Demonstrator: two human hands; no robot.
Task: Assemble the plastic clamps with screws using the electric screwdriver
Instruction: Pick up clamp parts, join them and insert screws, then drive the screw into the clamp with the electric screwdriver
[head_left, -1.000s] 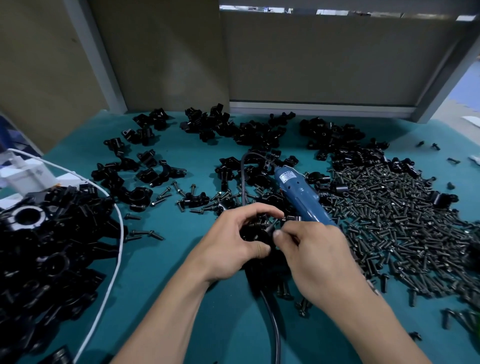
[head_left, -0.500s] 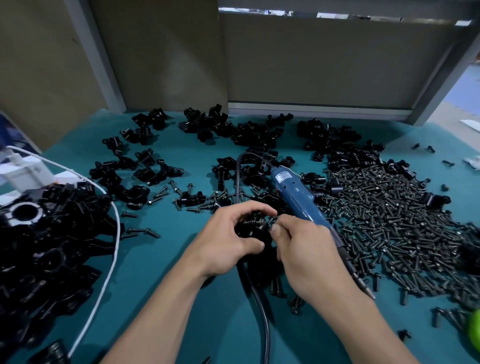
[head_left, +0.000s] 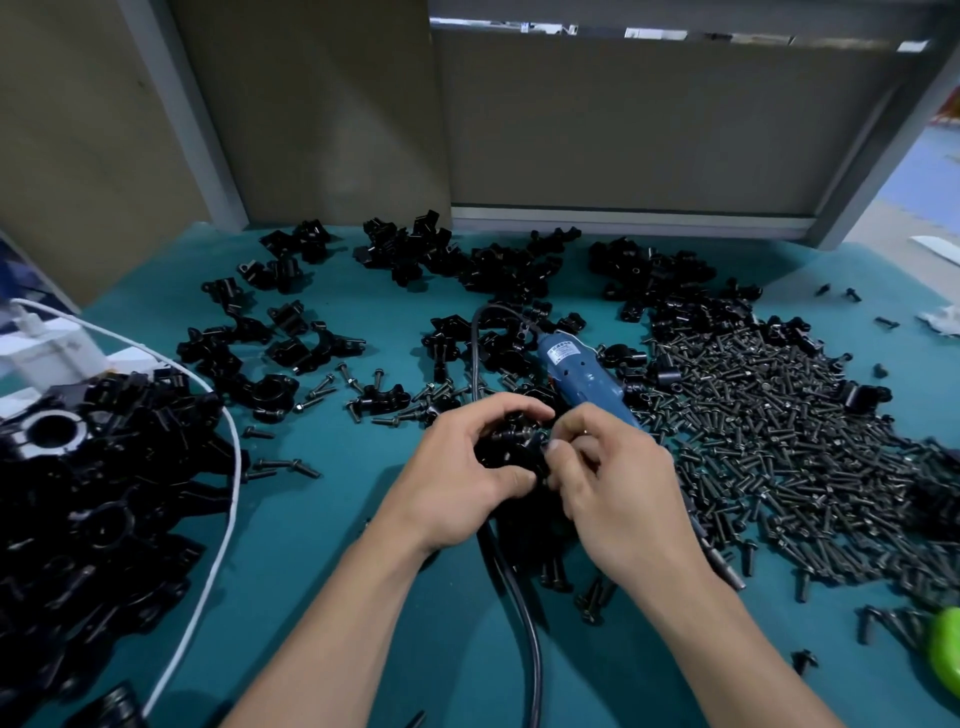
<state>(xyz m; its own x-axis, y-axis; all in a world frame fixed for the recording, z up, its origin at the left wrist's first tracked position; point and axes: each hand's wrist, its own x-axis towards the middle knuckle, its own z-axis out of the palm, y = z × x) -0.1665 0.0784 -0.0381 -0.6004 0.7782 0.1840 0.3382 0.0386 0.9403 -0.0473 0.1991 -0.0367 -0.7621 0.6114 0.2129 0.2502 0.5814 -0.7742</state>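
Black clamp (head_left: 511, 454) sat gripped in your curled left hand (head_left: 457, 483); your right hand (head_left: 618, 493) pinched a screw (head_left: 521, 432) at it, which you needed to seat straight before driving.

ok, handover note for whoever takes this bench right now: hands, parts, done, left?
Left hand grips a black clamp over the table.
Right hand pinches at the same clamp, seemingly seating a screw.
Electric screwdriver runs under the right hand, tip out past the wrist; held or lying, cannot tell.
Screw pile right, loose clamp parts at the back, heap of black parts left.
Done: count unclear.
Left: drive this clamp's screw, then work through the loose parts.
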